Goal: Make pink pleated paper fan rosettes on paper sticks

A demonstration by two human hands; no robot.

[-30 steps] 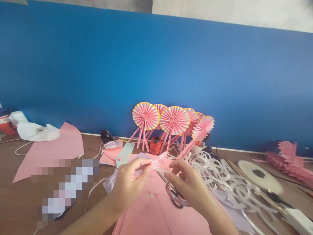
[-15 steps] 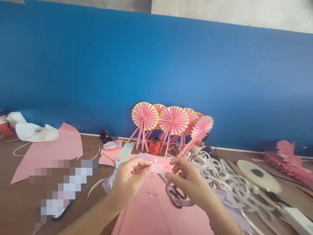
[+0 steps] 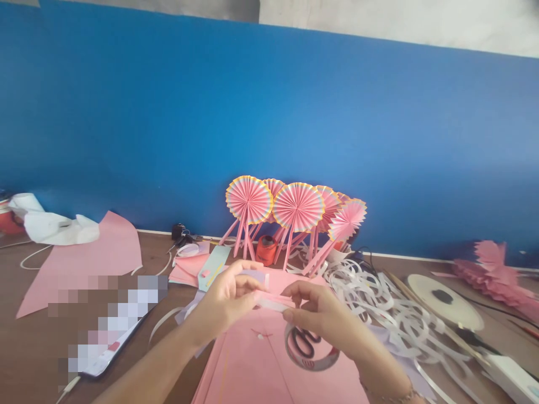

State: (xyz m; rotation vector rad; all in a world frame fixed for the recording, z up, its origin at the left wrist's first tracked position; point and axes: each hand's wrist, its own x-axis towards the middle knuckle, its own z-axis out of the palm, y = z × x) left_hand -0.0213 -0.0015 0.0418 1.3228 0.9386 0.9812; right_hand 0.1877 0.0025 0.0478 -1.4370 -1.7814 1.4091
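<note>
Between my two hands is a small folded strip of pink paper (image 3: 272, 304) with a whitish edge, held above a stack of pink paper sheets (image 3: 252, 365). My left hand (image 3: 236, 294) pinches its left end between thumb and fingers. The right end is in the closed fingers of my right hand (image 3: 311, 306); the fingers hide part of it. Just below my right hand lies a roll of tape (image 3: 312, 363) on the stack. Dark scissors handles (image 3: 306, 341) show through the roll's opening.
Round pleated pink paper fans (image 3: 298, 206) stand on pink sticks against the blue partition (image 3: 269, 112). An orange spool (image 3: 266, 251) sits among them. Tangled white strips (image 3: 387, 303) and a pale disc (image 3: 445, 302) lie right. Pink sheet (image 3: 92, 252) and blurred-out phone (image 3: 109, 342) lie left.
The folded paper has turned between my fingers, its whitish edge now facing me. My right hand has shifted slightly left and down, and more of the tape roll shows.
</note>
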